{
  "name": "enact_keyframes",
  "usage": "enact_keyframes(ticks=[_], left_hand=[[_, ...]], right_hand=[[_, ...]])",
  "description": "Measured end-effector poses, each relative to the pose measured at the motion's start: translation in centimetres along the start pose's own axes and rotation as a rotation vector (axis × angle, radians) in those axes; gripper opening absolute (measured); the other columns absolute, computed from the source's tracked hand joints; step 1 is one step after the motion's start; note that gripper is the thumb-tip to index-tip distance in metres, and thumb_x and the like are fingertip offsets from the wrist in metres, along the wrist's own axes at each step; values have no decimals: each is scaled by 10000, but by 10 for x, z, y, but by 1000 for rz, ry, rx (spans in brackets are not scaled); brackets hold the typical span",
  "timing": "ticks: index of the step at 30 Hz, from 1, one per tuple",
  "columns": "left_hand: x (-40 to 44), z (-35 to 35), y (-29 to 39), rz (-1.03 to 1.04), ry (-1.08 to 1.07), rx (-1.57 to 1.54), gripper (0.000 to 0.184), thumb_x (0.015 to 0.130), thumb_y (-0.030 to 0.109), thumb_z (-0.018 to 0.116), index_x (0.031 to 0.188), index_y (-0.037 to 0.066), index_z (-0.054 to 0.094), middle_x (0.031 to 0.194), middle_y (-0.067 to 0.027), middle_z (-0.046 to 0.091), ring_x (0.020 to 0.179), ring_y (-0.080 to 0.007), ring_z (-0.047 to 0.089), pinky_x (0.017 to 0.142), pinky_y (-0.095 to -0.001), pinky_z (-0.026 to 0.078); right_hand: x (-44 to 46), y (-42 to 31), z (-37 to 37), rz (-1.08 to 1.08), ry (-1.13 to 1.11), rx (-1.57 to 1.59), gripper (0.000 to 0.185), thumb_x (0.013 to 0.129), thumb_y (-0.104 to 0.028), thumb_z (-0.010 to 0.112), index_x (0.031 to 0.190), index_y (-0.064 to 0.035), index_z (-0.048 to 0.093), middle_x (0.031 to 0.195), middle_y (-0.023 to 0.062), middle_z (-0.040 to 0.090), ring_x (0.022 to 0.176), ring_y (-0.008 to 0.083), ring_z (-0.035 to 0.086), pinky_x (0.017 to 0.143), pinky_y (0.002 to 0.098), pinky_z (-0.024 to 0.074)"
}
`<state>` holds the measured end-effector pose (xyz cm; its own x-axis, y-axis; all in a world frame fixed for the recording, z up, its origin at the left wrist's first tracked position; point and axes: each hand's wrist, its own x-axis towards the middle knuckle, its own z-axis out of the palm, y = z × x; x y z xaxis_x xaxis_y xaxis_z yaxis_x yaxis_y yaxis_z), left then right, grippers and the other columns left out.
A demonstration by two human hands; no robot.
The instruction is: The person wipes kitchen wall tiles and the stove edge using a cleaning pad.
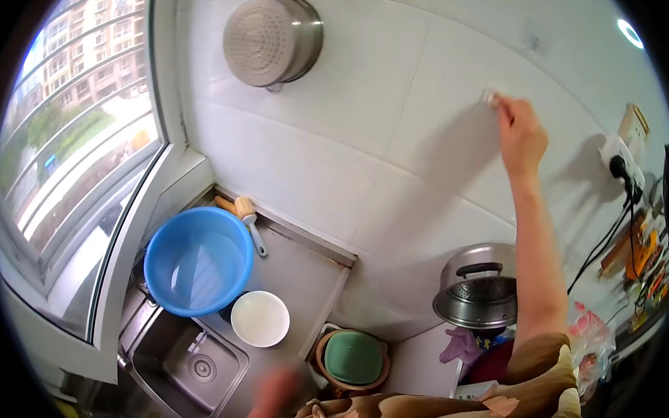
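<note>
My right hand is raised high against the white tiled wall. Its thumb and fingers pinch a small whitish piece at the wall's surface, too small to make out its kind. Low in the view, my left hand is smeared by motion, so its fingers cannot be read. It is near the counter edge, below a white bowl and beside the sink. A blue basin stands at the sink's back corner, with what looks like water in it.
A steel pot hangs on the wall. A brush lies behind the basin. Steel lids, a green lidded container and a plastic bag are lower right. Cords hang from a power socket. An open window is left.
</note>
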<state>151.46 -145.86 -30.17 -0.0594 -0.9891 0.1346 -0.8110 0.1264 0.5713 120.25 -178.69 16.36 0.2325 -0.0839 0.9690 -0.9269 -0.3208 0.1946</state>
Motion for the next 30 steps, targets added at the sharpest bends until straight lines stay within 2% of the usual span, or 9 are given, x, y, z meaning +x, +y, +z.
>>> enact_keyframes(ticks=[2,5,7,14,17,19,23,25,30], left_hand=[[4,3,-3,21,1,10,124,833,150,566,911,67,616,819,-113,599,729,-254,579,642,-385,471],[-6,20,-15,33,77,10,121,834,146,564,909,67,616,814,-113,598,723,-255,578,638,-386,472],[0,16,-12,28,51,13,124,838,141,559,922,67,613,825,-111,597,731,-248,576,643,-381,471],[11,-4,3,-82,-146,-44,105,820,157,579,865,75,627,777,-106,600,676,-245,573,607,-384,471],[9,-3,1,-117,-133,-30,103,806,172,595,815,79,638,730,-108,600,638,-258,577,580,-394,470],[14,-11,9,-131,-95,-16,108,798,181,602,788,82,642,705,-110,599,622,-267,581,567,-400,468],[19,-21,18,-176,-176,65,132,807,201,587,801,81,644,730,-121,616,651,-278,604,572,-410,474],[21,-20,15,-214,-232,77,141,811,205,579,806,80,643,740,-122,622,658,-282,609,573,-413,476],[20,-28,19,-238,-251,51,143,818,197,563,831,75,635,746,-126,625,655,-298,611,573,-428,478]], right_hand=[[3,7,14,-34,133,51,42,833,-138,634,791,-139,637,737,52,588,600,253,595,514,361,458],[-65,-7,28,-219,-152,-70,28,836,-138,627,810,-143,636,740,51,591,612,245,604,509,351,458],[-86,-13,19,-220,-297,157,29,835,-132,622,819,-153,634,734,52,588,619,248,609,506,353,459],[-29,30,-1,98,30,-63,25,837,-168,625,854,-158,642,740,61,605,616,267,602,513,381,461],[-90,-11,34,-167,-300,-187,73,816,-128,637,865,-167,673,770,56,614,651,254,613,559,374,480],[-95,-27,37,-197,-346,170,80,811,-114,634,855,-170,670,772,39,615,658,245,619,557,368,487],[-6,-20,21,71,-23,53,74,814,-130,619,844,-167,675,776,45,616,677,244,624,545,372,477],[16,-37,51,13,83,117,92,834,-142,586,864,-148,673,794,47,627,697,257,630,565,383,488],[-83,-113,132,-302,-423,117,131,837,-162,542,875,-154,668,836,65,633,741,306,627,612,402,507]])
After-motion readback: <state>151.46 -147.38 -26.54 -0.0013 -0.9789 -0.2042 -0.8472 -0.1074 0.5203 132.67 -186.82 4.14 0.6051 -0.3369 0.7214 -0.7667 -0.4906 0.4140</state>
